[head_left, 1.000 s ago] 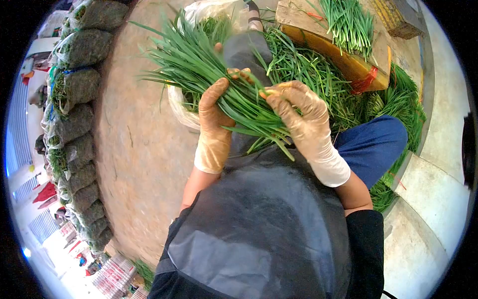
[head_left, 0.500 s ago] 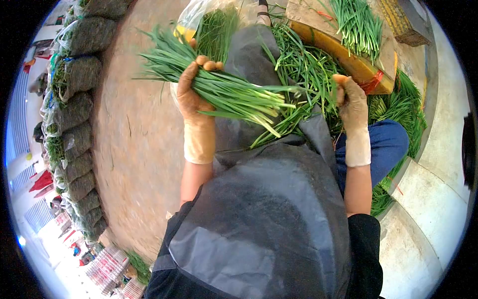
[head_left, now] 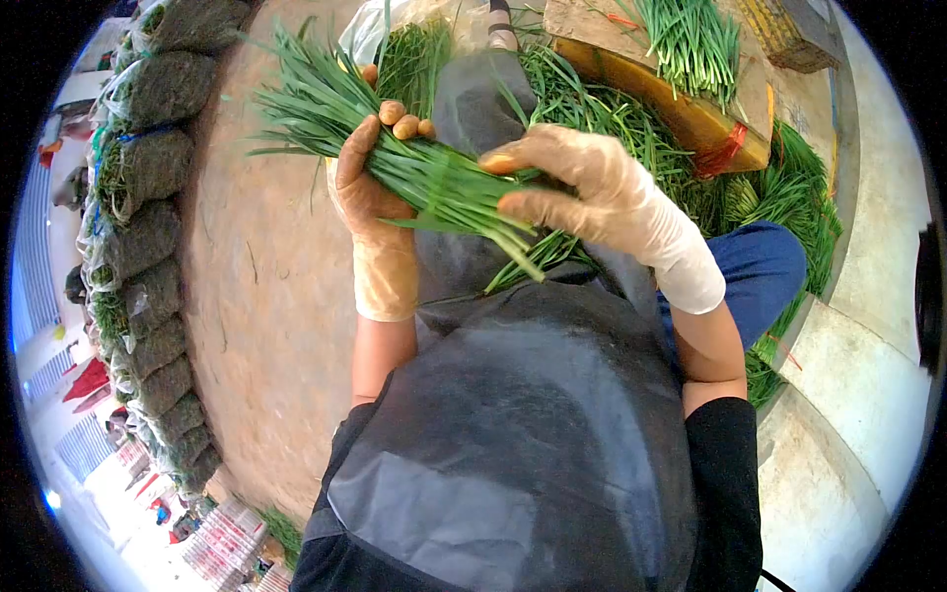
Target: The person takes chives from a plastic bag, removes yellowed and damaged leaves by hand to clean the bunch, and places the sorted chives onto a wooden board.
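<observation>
My left hand (head_left: 380, 183), in a stained pale glove, is wrapped round a bunch of long green stalks (head_left: 434, 178). The leafy ends fan out to the upper left and the paler cut ends point to the lower right. My right hand (head_left: 582, 192), gloved too, is at the cut ends with thumb and fingers apart; whether it holds a stalk between them is hard to see. Loose green stalks (head_left: 631, 128) lie beyond my hands, beside the dark apron (head_left: 513, 414) over my lap.
A wooden board (head_left: 582, 25) with a yellow side bears another bunch of stalks (head_left: 691, 49). A plastic bag (head_left: 365, 35) of greens stands ahead. Filled bags (head_left: 148, 168) line the left. More greens (head_left: 799, 197) lie at the right, near a yellow crate (head_left: 784, 35).
My right hand moved out to the right, away from the bunch, and has come back to its cut ends. My left hand has kept the bunch and shifted slightly left.
</observation>
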Available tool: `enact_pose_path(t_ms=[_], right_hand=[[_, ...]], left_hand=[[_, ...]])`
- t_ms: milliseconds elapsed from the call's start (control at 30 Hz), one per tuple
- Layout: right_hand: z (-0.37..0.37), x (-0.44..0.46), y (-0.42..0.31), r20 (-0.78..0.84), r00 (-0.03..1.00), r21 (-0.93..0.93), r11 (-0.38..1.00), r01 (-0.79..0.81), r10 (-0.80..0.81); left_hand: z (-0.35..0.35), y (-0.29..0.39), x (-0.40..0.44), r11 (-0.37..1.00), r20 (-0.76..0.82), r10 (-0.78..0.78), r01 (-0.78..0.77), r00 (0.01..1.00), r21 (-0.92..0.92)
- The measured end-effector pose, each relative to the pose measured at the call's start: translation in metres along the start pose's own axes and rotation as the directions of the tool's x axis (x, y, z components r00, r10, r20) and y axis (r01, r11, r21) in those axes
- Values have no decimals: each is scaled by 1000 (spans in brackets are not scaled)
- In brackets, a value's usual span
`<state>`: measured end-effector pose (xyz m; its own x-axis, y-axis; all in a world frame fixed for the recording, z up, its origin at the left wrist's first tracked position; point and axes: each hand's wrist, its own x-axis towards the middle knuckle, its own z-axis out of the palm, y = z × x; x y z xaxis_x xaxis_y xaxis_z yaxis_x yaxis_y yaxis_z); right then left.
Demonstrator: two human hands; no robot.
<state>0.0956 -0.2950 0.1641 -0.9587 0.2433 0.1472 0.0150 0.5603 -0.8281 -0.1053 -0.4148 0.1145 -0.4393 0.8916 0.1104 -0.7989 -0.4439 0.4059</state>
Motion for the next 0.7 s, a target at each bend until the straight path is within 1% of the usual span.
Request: enact_pose_path(t_ms=[33,67,100,133,167,200,233,267,300,367,400,433,467,500,567,600,633,667,700], right_hand=[[3,-1,7,-154,986,45,997,70,-62],[3,-8,13,-188,981,279,960,-1,56],[0,-17,20,-190,966,498,865,-61,178],[-6,-27,26,-220,939,506,854,-121,263],[-12,-36,33,-250,904,516,838,-178,346],[-14,-40,43,-246,906,516,838,-177,343],[-14,-41,58,-149,866,376,837,-396,477],[-11,-45,79,-76,788,206,783,-587,611],[15,-64,125,-248,885,-187,877,-443,394],[21,-51,91,-315,839,-391,745,-541,443],[23,-44,82,-401,862,-126,914,-387,310],[19,-35,61,-398,862,-125,912,-391,314],[10,-25,31,-286,895,57,938,-341,343],[6,-19,10,-174,923,242,924,-297,343],[10,-12,-7,-85,956,118,956,-270,280],[17,-12,1,-217,964,-18,987,-161,153],[15,-15,2,-214,966,-22,988,-155,147],[10,-21,7,-236,945,159,969,-192,226],[5,-29,13,-237,921,338,915,-220,309]], left_hand=[[-2,3,1,1000,-3,5,-5,1000,0],[-5,7,2,1000,-33,5,-6,999,-20],[-7,11,1,999,-63,6,-9,998,-41],[-6,16,1,998,-116,26,-31,993,-46],[-8,20,0,998,-119,33,-38,992,-45],[-10,24,0,997,-142,81,-83,987,-4],[-13,27,0,992,-162,129,-124,978,37],[-19,30,2,989,-121,142,-137,982,47],[-19,29,1,989,-120,143,-138,982,47],[-17,29,3,986,-126,150,-139,981,95],[-14,28,4,987,-128,146,-134,981,92],[-10,26,4,988,-153,138,-126,979,88],[-8,24,3,990,-177,129,-115,976,85],[-8,22,4,990,-176,125,-112,976,84],[-8,21,9,996,-191,94,-92,977,21],[-7,21,9,995,-205,97,-96,974,14],[-6,22,11,995,-203,104,-103,974,14],[-4,24,11,995,-253,103,-104,962,11],[-5,27,10,994,-306,104,-106,946,9]])
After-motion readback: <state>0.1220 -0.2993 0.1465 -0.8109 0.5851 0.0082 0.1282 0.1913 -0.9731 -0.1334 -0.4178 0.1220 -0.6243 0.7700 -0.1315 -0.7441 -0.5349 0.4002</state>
